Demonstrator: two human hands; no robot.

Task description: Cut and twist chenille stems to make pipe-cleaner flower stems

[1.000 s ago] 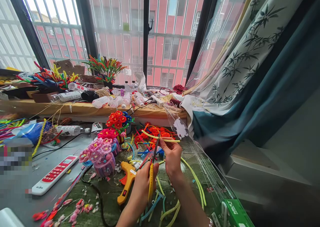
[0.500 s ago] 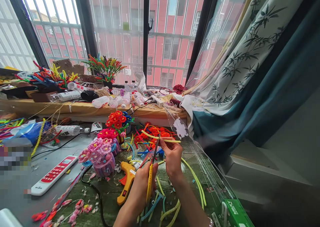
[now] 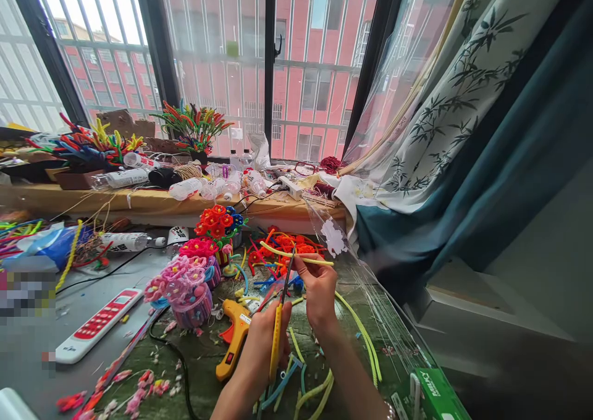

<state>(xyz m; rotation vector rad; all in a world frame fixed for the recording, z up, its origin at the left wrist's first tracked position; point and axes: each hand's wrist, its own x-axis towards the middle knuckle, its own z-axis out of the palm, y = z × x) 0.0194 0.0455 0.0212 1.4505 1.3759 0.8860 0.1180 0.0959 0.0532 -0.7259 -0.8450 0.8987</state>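
The desk (image 3: 204, 355) runs up to a wooden sill crowded with plastic bottles (image 3: 185, 188), beneath a barred window (image 3: 319, 43); a bamboo-print curtain (image 3: 445, 117) and a teal curtain (image 3: 463, 216) hang at the right. Above the desk, the right hand (image 3: 320, 287) pinches a yellow pipe cleaner (image 3: 272, 249) between thumb and fingers. The left hand (image 3: 266, 333) has its fingers closed round yellow-handled scissors (image 3: 277, 340), whose dark tip crosses the pipe cleaner; whether they touch is unclear. A yellow glue gun (image 3: 237, 333) lies beside the left hand, pink pipe-cleaner flowers (image 3: 178, 278) beyond it, and a green box (image 3: 435, 395) at the near right.
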